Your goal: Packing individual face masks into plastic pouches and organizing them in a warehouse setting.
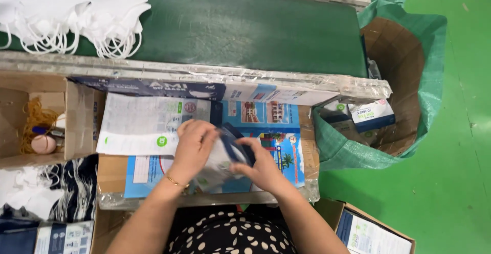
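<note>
My left hand (pixel 193 145) and my right hand (pixel 262 166) both grip a clear plastic pouch (pixel 225 158) with white masks and a dark blue part inside, held just above the small work board (pixel 286 131) covered with colourful printed sheets. A white printed leaflet (pixel 143 123) lies flat on the board to the left of my hands. White face masks (pixel 76 21) lie in a pile on the green conveyor belt (pixel 245 29) at the far left, well away from both hands.
A cardboard box (pixel 76 121) at the left holds rubber bands (pixel 36 118) and small items. A green woven sack (pixel 409 80) at the right holds packed mask boxes (pixel 371 115). Another box of leaflets (pixel 371 236) sits at lower right. More masks (pixel 30 187) lie at lower left.
</note>
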